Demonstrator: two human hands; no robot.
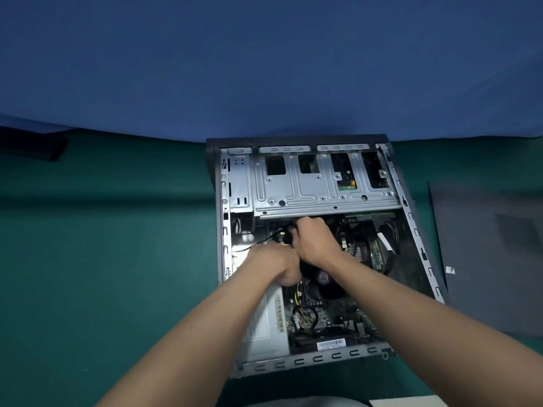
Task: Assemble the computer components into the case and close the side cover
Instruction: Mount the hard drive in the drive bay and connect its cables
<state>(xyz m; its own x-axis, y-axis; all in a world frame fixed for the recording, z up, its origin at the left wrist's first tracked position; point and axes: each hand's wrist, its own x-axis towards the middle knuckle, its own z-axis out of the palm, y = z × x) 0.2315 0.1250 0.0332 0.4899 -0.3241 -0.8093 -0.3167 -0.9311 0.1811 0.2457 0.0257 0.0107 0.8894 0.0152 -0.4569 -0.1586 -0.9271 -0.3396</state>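
Right hand (316, 242): grip clamped on cable (282, 234) below drive cage (323, 189).
Left hand (273, 264): grip unclear (fingers hidden).
Risk: forcing a misaligned plug may bend pins.

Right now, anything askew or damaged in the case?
Nothing damaged. Case lies open, askew on the table; cover off, flat to its right. Left hand and right hand at cables below drive cage.

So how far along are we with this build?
Motherboard, CPU fan and power supply already sit in the case. The right hand grips cables below the drive cage, left hand alongside. The side cover lies beside the case, still to fit.
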